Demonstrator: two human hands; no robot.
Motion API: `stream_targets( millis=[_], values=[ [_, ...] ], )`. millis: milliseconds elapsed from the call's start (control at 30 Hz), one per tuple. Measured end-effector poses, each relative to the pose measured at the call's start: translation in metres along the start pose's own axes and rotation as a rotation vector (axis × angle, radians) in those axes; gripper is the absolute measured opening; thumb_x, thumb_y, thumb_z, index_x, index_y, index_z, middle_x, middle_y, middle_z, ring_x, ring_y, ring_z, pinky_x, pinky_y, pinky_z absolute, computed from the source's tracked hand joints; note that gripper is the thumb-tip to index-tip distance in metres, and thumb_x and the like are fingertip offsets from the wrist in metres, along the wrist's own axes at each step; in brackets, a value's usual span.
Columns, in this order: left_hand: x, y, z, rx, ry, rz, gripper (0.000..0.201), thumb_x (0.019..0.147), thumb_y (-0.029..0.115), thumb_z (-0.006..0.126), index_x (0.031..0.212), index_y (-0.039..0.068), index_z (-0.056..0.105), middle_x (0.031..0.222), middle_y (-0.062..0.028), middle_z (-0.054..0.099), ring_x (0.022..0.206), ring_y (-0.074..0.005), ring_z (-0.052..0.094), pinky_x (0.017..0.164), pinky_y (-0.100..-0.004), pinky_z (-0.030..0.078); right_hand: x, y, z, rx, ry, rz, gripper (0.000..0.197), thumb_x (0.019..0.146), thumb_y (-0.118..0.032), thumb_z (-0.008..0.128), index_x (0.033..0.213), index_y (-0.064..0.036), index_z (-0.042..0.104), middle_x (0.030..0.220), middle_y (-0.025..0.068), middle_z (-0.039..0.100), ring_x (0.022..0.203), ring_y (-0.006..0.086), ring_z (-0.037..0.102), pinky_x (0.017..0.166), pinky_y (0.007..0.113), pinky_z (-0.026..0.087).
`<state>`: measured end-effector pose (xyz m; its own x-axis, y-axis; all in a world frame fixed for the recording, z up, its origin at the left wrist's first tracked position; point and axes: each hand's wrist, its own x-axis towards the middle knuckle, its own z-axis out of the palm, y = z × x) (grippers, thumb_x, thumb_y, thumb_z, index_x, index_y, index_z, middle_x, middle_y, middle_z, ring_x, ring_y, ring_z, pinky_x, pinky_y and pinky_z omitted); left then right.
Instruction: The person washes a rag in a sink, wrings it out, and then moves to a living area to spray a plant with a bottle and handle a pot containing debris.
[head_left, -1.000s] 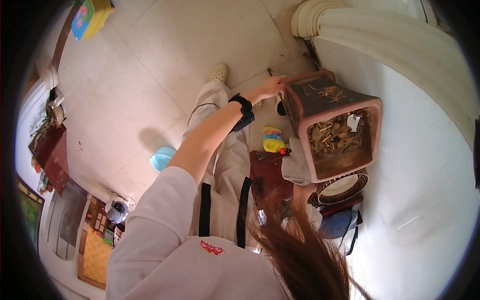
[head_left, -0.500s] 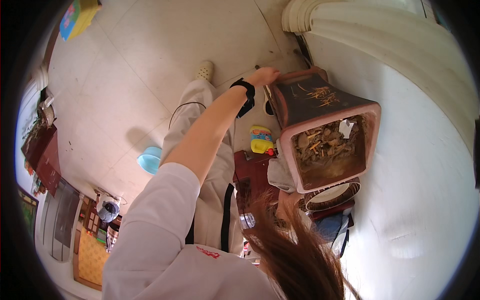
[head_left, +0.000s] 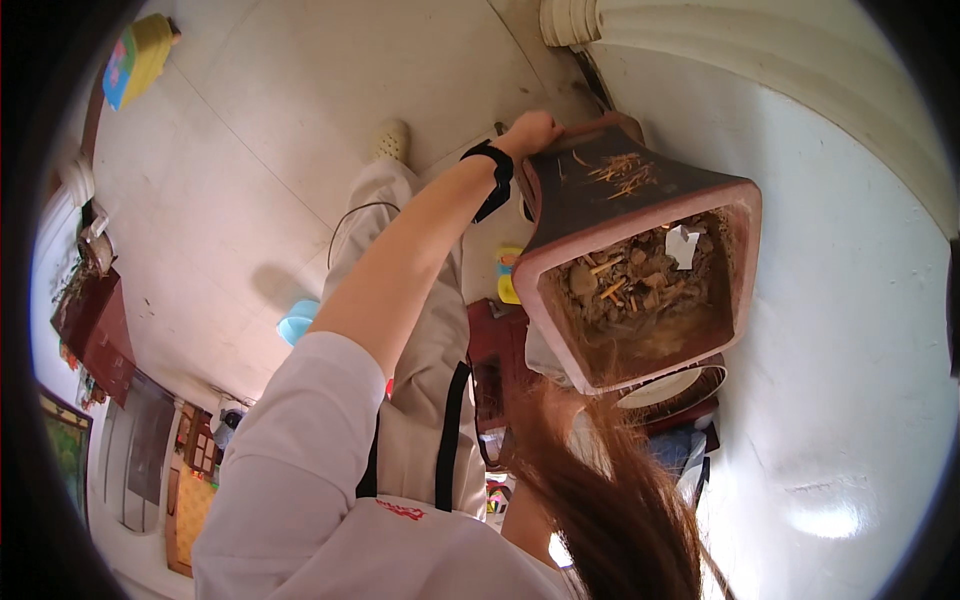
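Observation:
A dark, flared square flower pot (head_left: 640, 180) with a reddish rim and gold plant drawing is tilted, its mouth turned toward me. Inside lie dry soil and debris (head_left: 640, 290), cigarette butts and a white paper scrap (head_left: 683, 247). At the pot's narrow base, my left hand (head_left: 532, 132) is closed on the edge, a black band round its wrist. My right forearm (head_left: 555, 410) runs up beneath the pot, partly behind hair. A pale grey cloth-like piece (head_left: 543, 352) shows near it at the rim, but the right hand's fingers are hidden.
Below the pot stands a round object with a ribbed rim (head_left: 690, 385), close to the white wall (head_left: 840, 330). A yellow bottle (head_left: 507, 275) is partly hidden beside a dark red piece of furniture (head_left: 490, 345). On the floor sits a light blue basin (head_left: 298, 320).
The pot's mouth has swung a little left and now covers more of the yellow bottle and grey piece. My left hand has shifted slightly up and left with the base.

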<state>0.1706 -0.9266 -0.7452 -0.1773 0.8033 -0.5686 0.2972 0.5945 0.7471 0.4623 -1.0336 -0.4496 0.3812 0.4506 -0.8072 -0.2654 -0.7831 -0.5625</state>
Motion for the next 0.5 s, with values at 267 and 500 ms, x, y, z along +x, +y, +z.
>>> stream_targets(
  millis=[267,500],
  values=[
    [-0.006,0.028,-0.014,0.008,-0.231,-0.146,0.06,0.076,0.053,0.037,0.081,-0.004,0.057,0.079,-0.0235,0.055,0.077,-0.0376,0.052,0.067,-0.0392,0.041,-0.003,0.002,0.002,-0.03,-0.005,-0.022,0.044,0.081,-0.034,0.039,0.116,-0.0074,0.038,0.118,0.0082,0.041,0.107,0.0255,0.039,0.09,0.041,0.033],
    [-0.006,0.031,-0.02,0.05,-0.208,-0.146,0.072,0.074,0.061,0.034,0.084,-0.007,0.055,0.079,-0.0267,0.054,0.079,-0.0392,0.052,0.068,-0.0397,0.041,-0.004,0.008,0.007,-0.056,-0.004,-0.061,0.043,0.081,-0.033,0.039,0.116,-0.007,0.038,0.117,0.0083,0.041,0.107,0.0255,0.04,0.09,0.041,0.033]
  ],
)
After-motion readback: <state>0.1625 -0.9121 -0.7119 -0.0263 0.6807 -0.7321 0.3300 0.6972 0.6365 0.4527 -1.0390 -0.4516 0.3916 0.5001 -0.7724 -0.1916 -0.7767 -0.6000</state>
